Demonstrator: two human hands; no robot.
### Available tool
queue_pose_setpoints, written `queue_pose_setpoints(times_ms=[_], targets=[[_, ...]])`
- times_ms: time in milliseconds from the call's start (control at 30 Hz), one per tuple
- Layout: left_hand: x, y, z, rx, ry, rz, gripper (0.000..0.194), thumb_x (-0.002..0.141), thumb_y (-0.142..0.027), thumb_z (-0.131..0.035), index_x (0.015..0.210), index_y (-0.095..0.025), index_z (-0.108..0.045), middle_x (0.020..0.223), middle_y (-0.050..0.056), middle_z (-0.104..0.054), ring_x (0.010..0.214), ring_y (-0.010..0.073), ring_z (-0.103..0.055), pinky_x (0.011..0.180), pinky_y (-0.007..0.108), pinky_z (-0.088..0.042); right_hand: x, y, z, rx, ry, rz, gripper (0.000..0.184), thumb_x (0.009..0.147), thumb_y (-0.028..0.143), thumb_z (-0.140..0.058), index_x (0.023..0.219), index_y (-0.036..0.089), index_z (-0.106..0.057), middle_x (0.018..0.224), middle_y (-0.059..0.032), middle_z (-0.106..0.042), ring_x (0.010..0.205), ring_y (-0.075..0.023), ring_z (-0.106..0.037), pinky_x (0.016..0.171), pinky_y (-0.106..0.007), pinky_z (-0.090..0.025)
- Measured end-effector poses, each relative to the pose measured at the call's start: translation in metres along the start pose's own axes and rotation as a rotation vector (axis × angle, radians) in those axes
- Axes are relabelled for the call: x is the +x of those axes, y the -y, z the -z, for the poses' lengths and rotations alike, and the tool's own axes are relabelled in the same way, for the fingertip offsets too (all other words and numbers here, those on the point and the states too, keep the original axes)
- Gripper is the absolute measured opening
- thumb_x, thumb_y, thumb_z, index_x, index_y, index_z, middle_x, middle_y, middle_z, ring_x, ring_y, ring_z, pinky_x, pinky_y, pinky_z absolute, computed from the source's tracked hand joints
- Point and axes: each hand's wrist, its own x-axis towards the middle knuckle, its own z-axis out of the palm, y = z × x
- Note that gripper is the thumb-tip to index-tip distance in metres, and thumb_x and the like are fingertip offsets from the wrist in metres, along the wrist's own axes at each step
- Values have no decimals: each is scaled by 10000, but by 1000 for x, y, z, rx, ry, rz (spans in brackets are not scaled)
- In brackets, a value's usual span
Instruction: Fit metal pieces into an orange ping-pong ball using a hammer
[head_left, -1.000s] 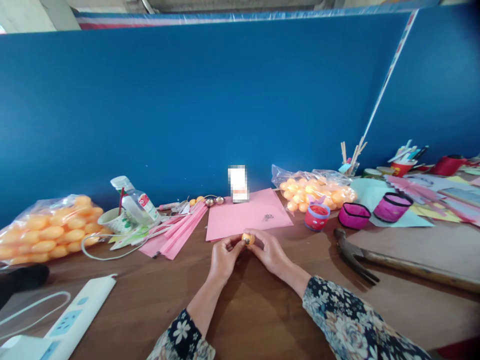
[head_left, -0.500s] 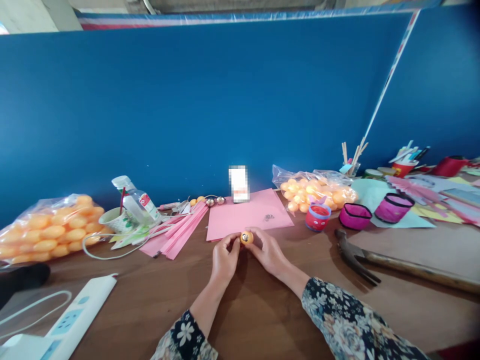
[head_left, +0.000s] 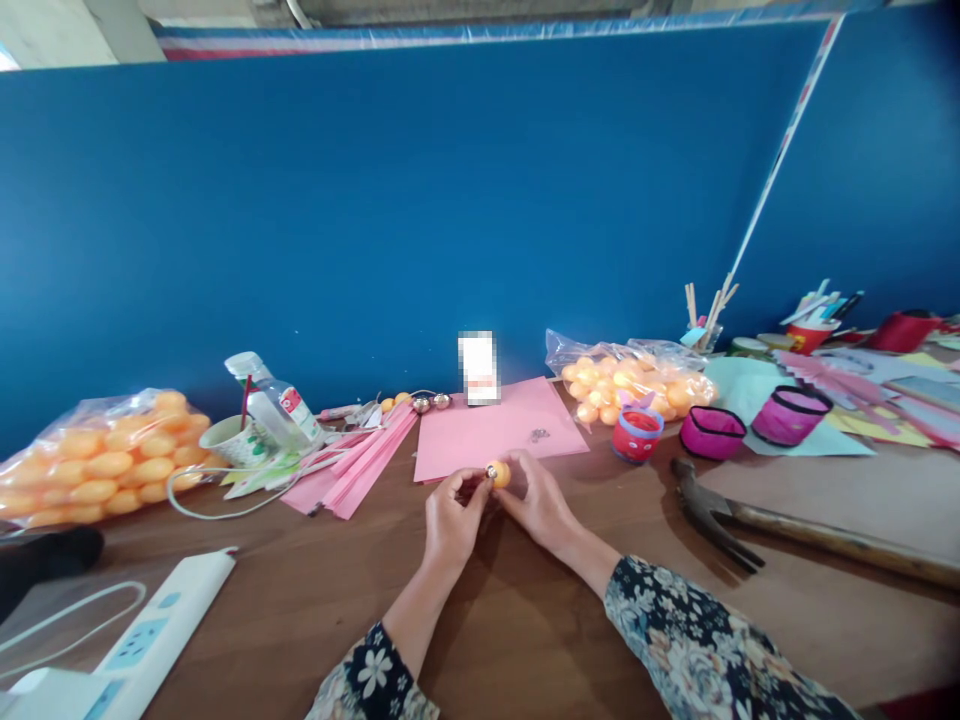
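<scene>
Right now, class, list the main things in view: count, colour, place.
Ball: 1, orange, centre
Bags of balls: 2, orange, left and right
Sheet: 1, pink, behind ball
Strips: several, pink, left
Bottle: 1, clear, left
Power strip: 1, white, left
Hammer: 1, brown, right
Blue-rimmed pot: 1, red, right
Containers: 2, magenta, right
Panels: 2, blue, behind
Table: 1, brown, underneath
Left hand: 1, bare, on ball
Right hand: 1, bare, on ball

from the near side, our left forearm (head_left: 414,603) and right forearm (head_left: 591,553) slant inward and far; our left hand (head_left: 451,516) and right hand (head_left: 541,503) face each other, fingers (head_left: 458,481) bent, thumbs (head_left: 478,498) pressing in.
</scene>
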Motion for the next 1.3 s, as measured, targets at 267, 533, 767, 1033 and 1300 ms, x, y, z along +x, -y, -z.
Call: queue_pose_setpoints(times_ms=[267,533,767,1033,1300], targets=[[0,0,0,49,-26,-7,166,706,-308,-577,768,-171,-647,732,34,-678,653,155,-621,640,257,-486,1,3,1,116,49,-36,234,726,183,-525,950,195,-459,906,-34,-580,816,-150,-595,733,-292,-502],[0,3,0,44,-32,27,188,688,-331,-587,753,-172,-663,724,36,-685,640,166,-620,630,264,-484,1,5,2,59,22,-29,207,715,220,-550,902,197,-462,864,-18,-575,766,-142,-588,701,-293,-501],[2,5,0,-17,-5,53,206,715,-336,-557,757,-154,-644,658,28,-666,598,148,-606,572,233,-472,0,1,1,81,32,-21,198,721,192,-541,902,198,-460,878,-21,-565,776,-142,-586,702,-282,-502],[2,4,0,-6,6,57,180,710,-315,-568,764,-160,-643,718,35,-676,638,155,-617,614,251,-480,-2,-4,3,-90,49,112,315,731,117,-491,1027,223,-478,1006,-47,-521,888,-162,-530,769,-288,-468],[2,5,-1,-64,57,88,204,695,-295,-586,818,-143,-644,773,60,-682,679,170,-629,657,278,-498,-1,-2,5,-203,48,157,333,696,55,-466,986,217,-489,967,-46,-524,864,-171,-517,767,-278,-430]])
